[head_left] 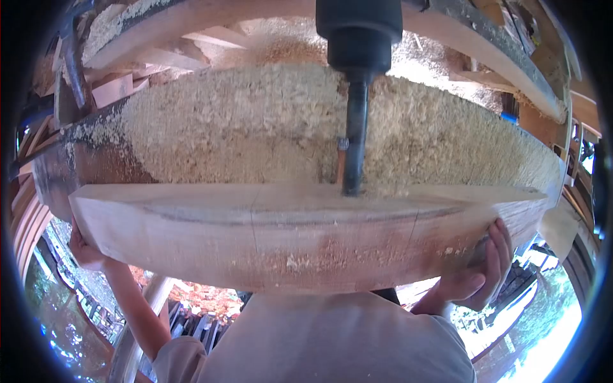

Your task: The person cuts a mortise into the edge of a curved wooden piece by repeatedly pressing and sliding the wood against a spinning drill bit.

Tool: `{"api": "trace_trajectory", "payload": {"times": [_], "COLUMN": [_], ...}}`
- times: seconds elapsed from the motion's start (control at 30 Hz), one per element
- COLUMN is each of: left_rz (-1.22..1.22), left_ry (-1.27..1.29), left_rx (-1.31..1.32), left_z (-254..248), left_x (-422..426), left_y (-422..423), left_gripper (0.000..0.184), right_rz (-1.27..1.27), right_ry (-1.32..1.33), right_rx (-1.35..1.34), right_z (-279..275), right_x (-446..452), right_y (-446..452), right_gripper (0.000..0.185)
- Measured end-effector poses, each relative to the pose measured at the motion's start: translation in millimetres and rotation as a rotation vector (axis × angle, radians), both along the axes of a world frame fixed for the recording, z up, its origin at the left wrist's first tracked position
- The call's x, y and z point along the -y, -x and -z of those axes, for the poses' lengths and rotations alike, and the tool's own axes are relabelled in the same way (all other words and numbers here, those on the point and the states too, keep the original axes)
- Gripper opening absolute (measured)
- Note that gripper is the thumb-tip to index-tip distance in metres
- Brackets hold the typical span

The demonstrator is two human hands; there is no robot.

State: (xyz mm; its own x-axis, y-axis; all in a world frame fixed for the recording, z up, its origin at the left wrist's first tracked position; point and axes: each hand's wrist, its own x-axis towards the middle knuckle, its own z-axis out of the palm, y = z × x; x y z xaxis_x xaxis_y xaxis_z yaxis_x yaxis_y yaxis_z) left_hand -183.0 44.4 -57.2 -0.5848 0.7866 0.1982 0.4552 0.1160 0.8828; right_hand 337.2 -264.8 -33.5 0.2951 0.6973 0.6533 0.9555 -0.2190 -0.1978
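A long pale wooden plank [332, 249] lies across the sawdust-covered work surface [242, 121], its front face towards me. Pencil-like lines cross it. My left hand [86, 249] grips its left end, with part of the fingers hidden behind the wood. At the right end, my right hand [485, 268] holds the front face, fingers bent against it and thumb below. A dark chuck [359, 38] hangs above with a dark round bit [355, 140] pointing down. The bit's tip meets the plank's top near its back edge; whether it has entered the wood I cannot tell.
Sawdust lies thick behind the plank. Curved wooden pieces [491, 57] arch across the back right. A dark metal bar [75, 64] stands at the far left. More stacked wood [29, 223] is at the left edge. My shirt touches or nearly touches the plank's front.
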Motion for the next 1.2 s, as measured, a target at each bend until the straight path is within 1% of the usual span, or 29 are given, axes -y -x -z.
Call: {"api": "trace_trajectory", "payload": {"times": [0.03,0.13,0.27,0.37,0.43,0.47,0.57,0.6,0.67,0.7,0.73,0.83,0.93,1.03,1.1,1.17,1.2], "left_rz": [0.036,0.002,0.040,0.058,0.077,0.064,0.031,0.137,0.211,0.272,0.306,0.339,0.119,0.400,0.283,0.050,0.070], "left_ry": [0.048,-0.024,-0.001,-0.004,-0.009,-0.029,-0.055,-0.053,0.039,0.162,0.230,0.155,0.281,0.196,0.221,0.213,0.215], "left_rx": [-0.141,-0.048,0.058,0.109,0.100,0.038,0.288,0.257,-0.157,-0.520,-0.892,-0.787,-0.087,-0.888,-0.619,-0.098,-0.152], "left_z": [3.0,4.2,5.6,9.4,13.3,23.1,5.2,12.5,19.9,6.4,-7.0,-2.1,-9.5,-9.6,-5.6,2.4,2.8], "left_x": [-0.8,0.4,-4.0,-7.6,-12.1,-17.5,-3.5,2.6,24.4,42.5,60.5,84.6,76.7,70.7,50.8,23.4,20.8], "left_y": [2.6,4.6,24.4,35.9,40.4,52.0,-0.1,23.5,54.4,43.0,31.6,53.8,50.1,41.0,30.8,30.6,24.6], "left_gripper": [0.041,0.045,0.046,0.046,0.046,0.047,0.045,0.046,0.051,0.058,0.065,0.066,0.071,0.061,0.045,0.042,0.042], "right_rz": [-0.015,-0.010,-0.005,-0.073,-0.012,0.018,-0.065,-0.054,-0.042,-0.043,-0.043,-0.050,-0.053,-0.040,-0.021,0.001,0.011], "right_ry": [-0.031,-0.047,-0.047,-0.091,0.050,0.107,0.317,0.322,0.340,0.332,0.325,0.344,0.355,0.355,0.346,0.347,0.347], "right_rx": [0.008,-0.021,-0.057,-0.050,-0.041,-0.027,-0.033,-0.030,-0.023,-0.033,-0.043,-0.076,-0.089,-0.067,-0.068,-0.058,-0.048], "right_z": [3.7,4.6,3.8,8.6,-2.9,-8.4,-21.9,-24.1,-24.2,-23.6,-22.1,-20.8,-22.2,-20.5,-19.5,-18.6,-18.9], "right_x": [0.0,3.0,3.5,6.4,5.8,-0.6,-20.9,-19.8,-18.2,-15.4,-12.2,-13.0,-17.9,-15.3,-18.1,-27.1,-31.2], "right_y": [-2.1,0.4,-0.6,-6.3,-2.4,-3.3,-5.8,-0.1,8.5,8.8,8.8,3.8,1.2,2.8,3.8,1.7,-0.5], "right_gripper": [0.049,0.049,0.048,0.050,0.053,0.055,0.063,0.065,0.069,0.070,0.070,0.069,0.068,0.067,0.066,0.066,0.066]}}
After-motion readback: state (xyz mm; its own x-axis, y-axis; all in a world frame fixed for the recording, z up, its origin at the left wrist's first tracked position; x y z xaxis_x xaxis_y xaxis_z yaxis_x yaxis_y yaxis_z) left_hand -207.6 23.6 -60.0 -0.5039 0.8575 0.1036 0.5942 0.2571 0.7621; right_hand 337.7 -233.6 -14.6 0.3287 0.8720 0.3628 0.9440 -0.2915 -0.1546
